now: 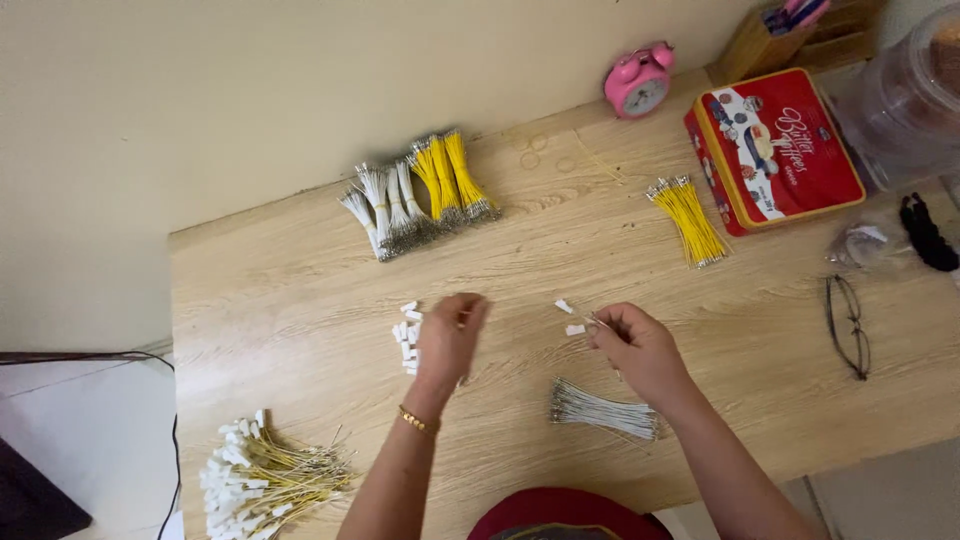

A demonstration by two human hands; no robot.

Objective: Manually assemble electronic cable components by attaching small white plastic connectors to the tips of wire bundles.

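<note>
Nearest us, white wires (603,411) lie lengthwise left to right. Our right hand (640,345) pinches one thin wire (597,322), pointing left toward two white caps (570,318); our left hand (450,335), fingers loosely curled, touches the cap pile (408,335).

Open wood between left hand (448,335) and right hand (640,345) — only two small white connectors (570,318) lying there. Blocked just left of the left hand by a white connector cluster (408,335); white wire bundle (603,411) close below the right. Further back, bare lane between yellow-and-white wire bundles (420,195) and loose yellow wires (688,220) — red tin (775,150) beyond.
</note>
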